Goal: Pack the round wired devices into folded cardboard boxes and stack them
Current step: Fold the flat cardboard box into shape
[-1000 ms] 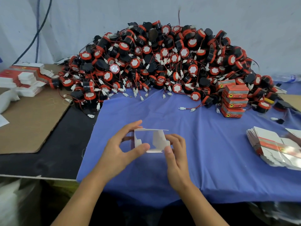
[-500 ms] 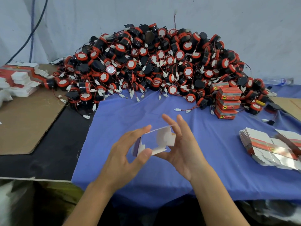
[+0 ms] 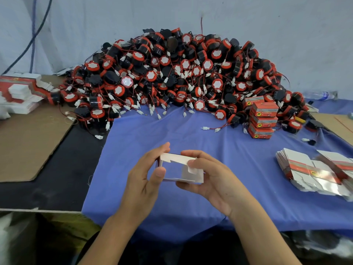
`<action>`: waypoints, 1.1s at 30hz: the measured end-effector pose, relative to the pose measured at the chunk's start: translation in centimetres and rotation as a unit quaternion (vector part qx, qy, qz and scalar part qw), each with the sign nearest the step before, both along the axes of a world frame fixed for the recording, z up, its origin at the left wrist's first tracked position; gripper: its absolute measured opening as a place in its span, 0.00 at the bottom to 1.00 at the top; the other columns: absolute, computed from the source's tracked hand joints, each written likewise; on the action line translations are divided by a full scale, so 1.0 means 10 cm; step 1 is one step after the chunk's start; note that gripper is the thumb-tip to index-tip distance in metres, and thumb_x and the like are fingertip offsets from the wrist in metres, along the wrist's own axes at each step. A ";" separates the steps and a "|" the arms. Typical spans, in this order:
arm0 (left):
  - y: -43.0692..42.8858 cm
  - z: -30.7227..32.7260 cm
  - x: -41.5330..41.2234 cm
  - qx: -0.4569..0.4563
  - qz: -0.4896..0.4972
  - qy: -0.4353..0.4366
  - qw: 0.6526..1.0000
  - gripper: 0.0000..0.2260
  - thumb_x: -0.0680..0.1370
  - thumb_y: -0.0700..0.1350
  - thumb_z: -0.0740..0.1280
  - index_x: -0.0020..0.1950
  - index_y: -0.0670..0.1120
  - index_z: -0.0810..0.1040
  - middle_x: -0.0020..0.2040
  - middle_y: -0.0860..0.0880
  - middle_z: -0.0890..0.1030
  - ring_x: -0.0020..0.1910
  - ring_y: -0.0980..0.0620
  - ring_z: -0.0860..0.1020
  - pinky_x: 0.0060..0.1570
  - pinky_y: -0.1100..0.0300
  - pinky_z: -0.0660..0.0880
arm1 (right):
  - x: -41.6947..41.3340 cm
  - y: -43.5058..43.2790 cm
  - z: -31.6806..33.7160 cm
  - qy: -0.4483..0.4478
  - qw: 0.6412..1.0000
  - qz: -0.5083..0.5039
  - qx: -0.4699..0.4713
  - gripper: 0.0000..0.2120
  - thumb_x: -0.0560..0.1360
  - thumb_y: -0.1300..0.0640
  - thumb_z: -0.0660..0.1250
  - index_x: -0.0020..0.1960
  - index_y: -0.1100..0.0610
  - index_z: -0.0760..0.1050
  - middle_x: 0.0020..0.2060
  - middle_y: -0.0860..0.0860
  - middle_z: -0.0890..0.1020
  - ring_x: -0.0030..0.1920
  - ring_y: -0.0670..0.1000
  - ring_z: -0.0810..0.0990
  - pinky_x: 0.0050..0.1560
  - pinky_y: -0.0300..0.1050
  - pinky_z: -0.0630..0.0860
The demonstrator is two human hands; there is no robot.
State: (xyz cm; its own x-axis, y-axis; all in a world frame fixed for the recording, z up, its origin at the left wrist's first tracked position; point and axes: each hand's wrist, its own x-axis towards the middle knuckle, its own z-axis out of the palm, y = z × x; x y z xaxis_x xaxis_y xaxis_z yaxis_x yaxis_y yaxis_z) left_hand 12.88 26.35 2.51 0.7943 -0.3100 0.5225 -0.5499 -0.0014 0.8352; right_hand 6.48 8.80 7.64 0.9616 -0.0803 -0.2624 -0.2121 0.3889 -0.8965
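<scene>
both hands have closed in on the box [image 3: 172,159] since half a second back. the right hand [image 3: 212,178], whose fingers stood straight behind it, now curls them over its far top edge. the left hand [image 3: 147,175] pinches the left end between thumb and fingers. so both hands are clamped on the one box, which sits between them just above the cloth [image 3: 210,138], its white inside open and a flap showing at the right end.

step in hand, as i judge it: squaring a flat blank up into a box, with nothing packed in it yet. the next move calls for tucking the flaps shut at one end, then freeing one hand to reach ahead for a device. the card looks thin, so a hard squeeze could crush it.

around, biggest first:
- the cloth spreads under and beyond the hands, over the dark worktop [image 3: 57,178].
- the pile [image 3: 181,73] of devices heaps up well ahead of both hands. its tangled wires are the main hindrance, since pulling one device may drag others along.
- a cardboard sheet [image 3: 28,140] lies well left of the left hand.
- flat blanks [image 3: 313,173] fan out to the right of the right hand.
- more blanks [image 3: 21,92] lie far ahead to the left.
- a stack [image 3: 263,119] of packed boxes stands ahead and right, against the pile's edge.
- a bottle [image 3: 319,95] lies far right, beyond the stack.
- a loose plug [image 3: 205,128] lies on the cloth between hands and pile.
</scene>
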 end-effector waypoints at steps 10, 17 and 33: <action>-0.04 0.05 -0.05 -0.035 -0.023 0.060 0.997 0.18 0.78 0.68 0.65 0.64 0.62 0.76 0.63 0.55 0.81 0.65 0.49 0.79 0.60 0.64 0.75 | 0.02 0.00 0.03 0.027 0.999 -0.041 -0.004 0.12 0.72 0.65 0.70 0.53 0.57 0.85 0.55 0.62 0.82 0.53 0.60 0.78 0.50 0.57 0.84; -0.11 0.10 -0.12 -0.120 -0.124 0.230 0.958 0.18 0.71 0.48 0.78 0.60 0.56 0.82 0.59 0.52 0.84 0.56 0.54 0.82 0.52 0.64 0.78 | -0.05 0.06 0.06 -0.004 0.997 -0.043 -0.068 0.11 0.77 0.67 0.67 0.51 0.56 0.85 0.48 0.55 0.81 0.48 0.53 0.81 0.50 0.53 0.84; -0.01 0.18 -0.03 -0.107 -0.168 0.319 0.927 0.19 0.74 0.56 0.75 0.65 0.55 0.82 0.62 0.48 0.83 0.62 0.39 0.81 0.52 0.46 0.83 | -0.18 0.08 -0.01 -0.069 0.994 0.022 -0.084 0.15 0.79 0.44 0.70 0.64 0.47 0.82 0.64 0.61 0.78 0.56 0.51 0.82 0.56 0.50 0.82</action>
State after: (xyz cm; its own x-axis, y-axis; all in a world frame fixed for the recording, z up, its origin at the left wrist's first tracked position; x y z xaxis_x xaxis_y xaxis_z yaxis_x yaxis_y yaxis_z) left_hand 12.55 26.27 4.31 0.8404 -0.5389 0.0571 0.1165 0.2826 0.9521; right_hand 4.70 9.62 7.52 0.9911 -0.0688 -0.1137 -0.0957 0.2239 -0.9699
